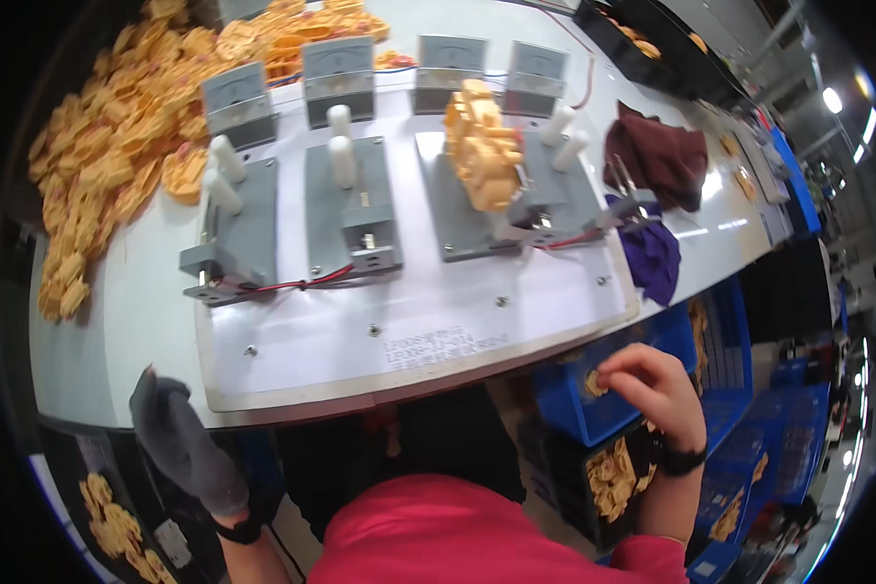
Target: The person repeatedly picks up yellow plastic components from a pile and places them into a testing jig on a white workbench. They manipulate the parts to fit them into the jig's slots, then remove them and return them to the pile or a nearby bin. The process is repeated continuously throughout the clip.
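Observation:
My left hand [183, 438], in a grey glove, hangs beside the table's front edge at the left. Its fingers are loosely bent and a little apart, with nothing visible in them. Bare, my right hand [657, 394] is above a blue bin [603, 428] at the lower right. Its fingertips come together beside a small yellow plastic part [592, 383]; whether they hold it or it lies in the bin is unclear. On the third grey test fixture [453, 229] stands a pale orange plastic housing [482, 156], away from both hands.
Other grey fixtures [326, 204] with white pegs stand on a white board [311, 360], backed by analog meters [339, 73]. Orange parts [117, 136] pile up at the far left. Brown [657, 156] and purple cloths [652, 258] lie right. Bins of parts [613, 477] flank me below.

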{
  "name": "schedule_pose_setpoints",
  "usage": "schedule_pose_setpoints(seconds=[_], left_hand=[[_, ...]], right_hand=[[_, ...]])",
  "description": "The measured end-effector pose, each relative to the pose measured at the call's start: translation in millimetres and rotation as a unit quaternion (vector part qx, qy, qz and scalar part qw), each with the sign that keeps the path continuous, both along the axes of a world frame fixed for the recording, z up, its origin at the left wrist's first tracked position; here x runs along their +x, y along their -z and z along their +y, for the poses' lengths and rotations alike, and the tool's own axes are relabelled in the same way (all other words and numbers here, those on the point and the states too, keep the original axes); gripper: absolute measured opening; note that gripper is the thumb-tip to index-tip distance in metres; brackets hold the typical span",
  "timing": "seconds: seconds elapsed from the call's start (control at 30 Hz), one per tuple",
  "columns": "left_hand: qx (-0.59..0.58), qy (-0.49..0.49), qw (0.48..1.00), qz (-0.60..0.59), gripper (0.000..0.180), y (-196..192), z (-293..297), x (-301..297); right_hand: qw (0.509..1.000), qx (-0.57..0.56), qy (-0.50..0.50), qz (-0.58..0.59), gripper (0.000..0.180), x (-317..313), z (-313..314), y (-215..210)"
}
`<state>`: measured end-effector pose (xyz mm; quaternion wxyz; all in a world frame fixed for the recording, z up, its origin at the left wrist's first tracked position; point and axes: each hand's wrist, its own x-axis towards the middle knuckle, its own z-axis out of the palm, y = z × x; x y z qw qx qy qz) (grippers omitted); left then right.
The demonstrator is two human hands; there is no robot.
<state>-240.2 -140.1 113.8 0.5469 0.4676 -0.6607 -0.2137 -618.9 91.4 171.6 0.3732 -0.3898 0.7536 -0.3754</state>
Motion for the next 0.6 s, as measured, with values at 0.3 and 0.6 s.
schedule_pose_setpoints(seconds=[0.3,0.6], left_hand=[[0.14,0.072,0.987,0.041,0.042,18.0,-12.1,-15.6],[0.098,0.111,0.989,0.024,0.05,14.2,-7.2,-15.5]], right_hand=[[0.92,-0.159,-0.116,0.34,0.014,37.7,-122.0,-16.6],[0.938,-0.126,-0.058,0.318,0.015,41.1,-120.3,-1.5]])
